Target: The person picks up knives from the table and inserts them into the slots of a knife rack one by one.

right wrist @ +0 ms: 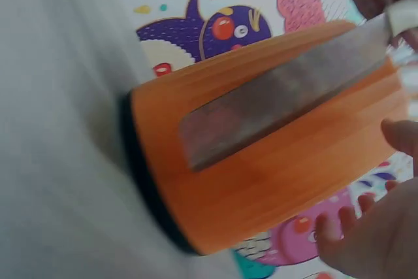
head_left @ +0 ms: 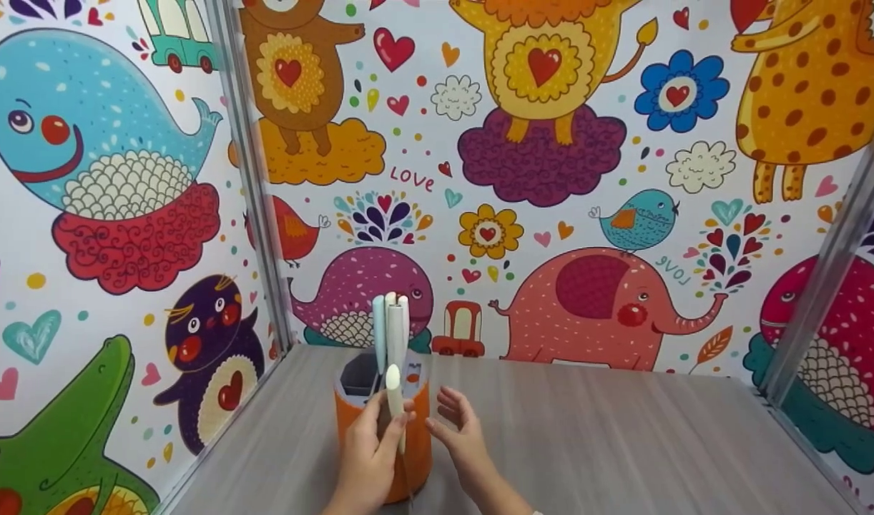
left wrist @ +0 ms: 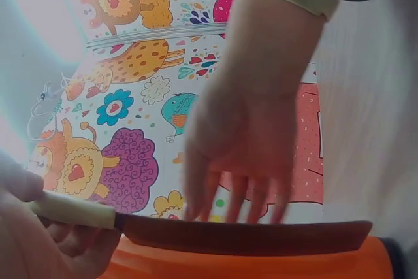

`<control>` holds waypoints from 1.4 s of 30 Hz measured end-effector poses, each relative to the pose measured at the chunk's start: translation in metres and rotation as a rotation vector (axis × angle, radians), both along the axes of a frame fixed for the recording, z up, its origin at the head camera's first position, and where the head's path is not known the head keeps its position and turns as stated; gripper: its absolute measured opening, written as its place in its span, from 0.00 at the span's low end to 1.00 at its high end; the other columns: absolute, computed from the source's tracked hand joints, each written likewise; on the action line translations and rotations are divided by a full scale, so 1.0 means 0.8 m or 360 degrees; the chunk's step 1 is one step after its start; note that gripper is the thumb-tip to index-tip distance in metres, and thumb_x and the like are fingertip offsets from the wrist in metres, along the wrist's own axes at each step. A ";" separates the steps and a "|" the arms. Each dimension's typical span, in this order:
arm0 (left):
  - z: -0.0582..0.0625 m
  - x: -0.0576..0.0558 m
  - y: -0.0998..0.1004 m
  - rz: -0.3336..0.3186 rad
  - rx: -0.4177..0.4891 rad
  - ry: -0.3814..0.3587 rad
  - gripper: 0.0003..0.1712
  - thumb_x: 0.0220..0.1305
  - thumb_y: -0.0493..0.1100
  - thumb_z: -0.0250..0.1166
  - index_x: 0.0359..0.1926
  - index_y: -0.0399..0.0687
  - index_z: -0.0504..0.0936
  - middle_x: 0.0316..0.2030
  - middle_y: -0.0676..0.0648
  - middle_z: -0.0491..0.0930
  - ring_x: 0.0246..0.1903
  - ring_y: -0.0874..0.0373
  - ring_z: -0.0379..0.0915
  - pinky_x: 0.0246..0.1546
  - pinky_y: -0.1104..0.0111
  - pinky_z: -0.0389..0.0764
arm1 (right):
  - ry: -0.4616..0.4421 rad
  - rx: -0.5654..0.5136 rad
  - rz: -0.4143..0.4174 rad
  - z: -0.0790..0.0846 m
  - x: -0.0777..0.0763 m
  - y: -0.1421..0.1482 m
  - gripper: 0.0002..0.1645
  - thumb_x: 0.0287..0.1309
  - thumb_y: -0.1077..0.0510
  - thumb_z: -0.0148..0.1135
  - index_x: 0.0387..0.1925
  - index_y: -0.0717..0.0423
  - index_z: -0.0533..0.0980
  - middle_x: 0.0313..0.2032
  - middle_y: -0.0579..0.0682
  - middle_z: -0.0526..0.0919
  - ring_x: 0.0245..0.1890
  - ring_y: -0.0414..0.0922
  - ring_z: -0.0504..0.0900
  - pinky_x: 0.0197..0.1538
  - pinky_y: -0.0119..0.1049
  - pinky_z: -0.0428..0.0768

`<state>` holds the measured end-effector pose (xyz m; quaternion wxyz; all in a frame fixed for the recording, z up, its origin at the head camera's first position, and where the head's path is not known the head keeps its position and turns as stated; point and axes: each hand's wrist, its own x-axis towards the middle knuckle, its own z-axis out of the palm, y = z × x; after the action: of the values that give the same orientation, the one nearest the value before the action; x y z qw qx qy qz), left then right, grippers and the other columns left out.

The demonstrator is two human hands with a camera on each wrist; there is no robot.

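My left hand (head_left: 367, 447) grips the cream handle of a kitchen knife (head_left: 394, 392), its blade pointing down in front of an orange knife holder (head_left: 347, 429). In the left wrist view the knife's broad, blunt-ended blade (left wrist: 248, 237) stretches across the holder (left wrist: 261, 267). The right wrist view shows the blade (right wrist: 281, 99) over the holder's outer side. Just right of the holder, my right hand (head_left: 465, 435) is held with fingers loosely spread and nothing in them. Several other handles, one light blue (head_left: 378, 329) and others white (head_left: 397, 336), rise from the holder's top.
The holder stands on a grey wood-grain table (head_left: 594, 436). Behind and beside it rise panels printed with cartoon animals (head_left: 587, 307), joined by metal corner posts (head_left: 254, 172). The holder's top has a dark opening (head_left: 358, 375) at its left.
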<state>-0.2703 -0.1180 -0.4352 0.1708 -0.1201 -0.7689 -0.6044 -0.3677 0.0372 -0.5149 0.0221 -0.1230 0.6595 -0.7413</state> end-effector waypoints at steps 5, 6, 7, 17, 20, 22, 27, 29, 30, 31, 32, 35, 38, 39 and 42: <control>0.000 0.003 -0.004 0.0009 0.0028 -0.0029 0.25 0.75 0.48 0.54 0.66 0.38 0.66 0.56 0.41 0.80 0.55 0.48 0.81 0.59 0.59 0.78 | -0.0141 0.0093 0.0159 -0.029 -0.003 -0.001 0.52 0.62 0.40 0.64 0.77 0.53 0.49 0.76 0.62 0.53 0.73 0.64 0.57 0.70 0.61 0.65; 0.001 0.004 -0.004 0.0008 0.0040 -0.0018 0.25 0.76 0.48 0.53 0.66 0.38 0.66 0.56 0.41 0.80 0.55 0.48 0.81 0.59 0.59 0.78 | -0.0151 0.0105 0.0187 -0.034 -0.003 -0.001 0.52 0.63 0.40 0.63 0.77 0.53 0.48 0.76 0.62 0.52 0.73 0.65 0.56 0.70 0.61 0.65; 0.001 0.006 -0.005 0.0012 0.0052 -0.0017 0.25 0.76 0.48 0.53 0.66 0.38 0.66 0.56 0.41 0.80 0.55 0.48 0.81 0.60 0.60 0.77 | -0.0165 0.0108 0.0212 -0.039 -0.003 0.000 0.52 0.63 0.40 0.63 0.77 0.52 0.48 0.77 0.62 0.52 0.73 0.64 0.56 0.70 0.61 0.65; 0.005 0.016 -0.013 0.0129 0.0070 0.0041 0.23 0.77 0.47 0.51 0.66 0.40 0.67 0.56 0.41 0.80 0.54 0.51 0.81 0.62 0.58 0.75 | -0.0176 0.0151 0.0346 -0.061 -0.003 -0.003 0.52 0.61 0.44 0.67 0.77 0.48 0.50 0.76 0.58 0.56 0.74 0.62 0.57 0.70 0.66 0.61; 0.010 0.015 -0.014 0.0160 0.0058 0.0062 0.23 0.77 0.47 0.51 0.66 0.40 0.67 0.55 0.42 0.80 0.53 0.53 0.81 0.61 0.58 0.76 | -0.0149 0.0157 0.0361 -0.061 -0.005 -0.004 0.50 0.62 0.44 0.66 0.77 0.49 0.51 0.75 0.59 0.57 0.73 0.62 0.58 0.70 0.67 0.61; 0.016 0.014 -0.015 0.0201 0.0070 0.0094 0.23 0.77 0.47 0.51 0.66 0.40 0.68 0.54 0.42 0.81 0.52 0.54 0.82 0.61 0.56 0.76 | -0.0141 0.0151 0.0375 -0.060 -0.008 -0.004 0.50 0.62 0.44 0.66 0.77 0.49 0.52 0.75 0.59 0.57 0.74 0.61 0.58 0.70 0.67 0.60; 0.037 0.009 -0.019 0.0246 0.0135 0.0175 0.22 0.77 0.45 0.50 0.66 0.40 0.67 0.53 0.41 0.81 0.50 0.53 0.83 0.61 0.57 0.77 | -0.0146 0.0156 0.0366 -0.054 -0.014 -0.004 0.50 0.61 0.43 0.67 0.77 0.48 0.52 0.75 0.57 0.58 0.74 0.60 0.57 0.70 0.65 0.61; 0.045 0.007 -0.022 0.0243 0.0161 0.0208 0.22 0.77 0.44 0.49 0.66 0.41 0.67 0.52 0.42 0.81 0.50 0.51 0.83 0.60 0.60 0.78 | -0.0151 0.0170 0.0342 -0.053 -0.015 -0.004 0.50 0.60 0.42 0.67 0.76 0.47 0.54 0.75 0.56 0.59 0.74 0.60 0.58 0.70 0.63 0.63; 0.050 0.006 -0.023 0.0250 0.0167 0.0222 0.22 0.78 0.44 0.49 0.66 0.41 0.67 0.52 0.44 0.81 0.50 0.52 0.83 0.59 0.62 0.78 | -0.0153 0.0175 0.0336 -0.052 -0.016 -0.005 0.50 0.60 0.41 0.67 0.76 0.47 0.54 0.75 0.56 0.59 0.74 0.59 0.58 0.70 0.63 0.64; 0.054 0.005 -0.024 0.0259 0.0184 0.0255 0.21 0.78 0.43 0.49 0.66 0.41 0.67 0.52 0.44 0.81 0.50 0.52 0.83 0.59 0.64 0.79 | -0.0157 0.0180 0.0331 -0.052 -0.016 -0.005 0.50 0.60 0.41 0.67 0.76 0.46 0.54 0.75 0.56 0.59 0.74 0.59 0.58 0.70 0.62 0.64; 0.057 0.005 -0.026 0.0272 0.0198 0.0291 0.21 0.78 0.42 0.49 0.66 0.40 0.68 0.51 0.45 0.81 0.49 0.52 0.83 0.58 0.66 0.79 | -0.0162 0.0184 0.0327 -0.052 -0.016 -0.005 0.50 0.59 0.41 0.67 0.76 0.46 0.55 0.75 0.55 0.60 0.74 0.58 0.59 0.70 0.62 0.64; 0.070 0.006 -0.029 0.0324 0.0254 0.0414 0.20 0.78 0.39 0.48 0.65 0.38 0.69 0.49 0.44 0.81 0.46 0.53 0.84 0.54 0.71 0.81 | -0.0173 0.0190 0.0325 -0.050 -0.016 -0.006 0.49 0.59 0.40 0.67 0.75 0.45 0.56 0.74 0.54 0.61 0.74 0.57 0.59 0.70 0.62 0.64; 0.085 0.006 -0.030 0.0359 0.0333 0.0540 0.19 0.78 0.38 0.46 0.64 0.35 0.69 0.48 0.42 0.81 0.45 0.54 0.84 0.52 0.72 0.82 | -0.0160 0.0199 0.0316 -0.048 -0.016 -0.007 0.49 0.58 0.40 0.68 0.75 0.43 0.57 0.74 0.53 0.62 0.74 0.57 0.60 0.71 0.63 0.63; 0.091 0.006 -0.030 0.0366 0.0375 0.0559 0.20 0.78 0.38 0.46 0.64 0.35 0.69 0.48 0.42 0.81 0.45 0.55 0.84 0.52 0.72 0.82 | -0.0160 0.0207 0.0309 -0.047 -0.016 -0.007 0.49 0.57 0.39 0.68 0.75 0.42 0.57 0.74 0.52 0.62 0.74 0.56 0.60 0.71 0.62 0.63; 0.108 0.005 -0.027 0.0361 0.0528 0.0595 0.21 0.78 0.40 0.47 0.65 0.35 0.68 0.49 0.42 0.80 0.45 0.57 0.83 0.51 0.71 0.82 | -0.0151 0.0222 0.0290 -0.045 -0.016 -0.008 0.50 0.55 0.38 0.70 0.74 0.40 0.58 0.74 0.51 0.63 0.74 0.56 0.60 0.71 0.62 0.62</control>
<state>-0.2666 -0.1396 -0.3489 0.3937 -0.1131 -0.6229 -0.6665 -0.3808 0.0311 -0.5510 0.1288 -0.1454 0.6937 -0.6936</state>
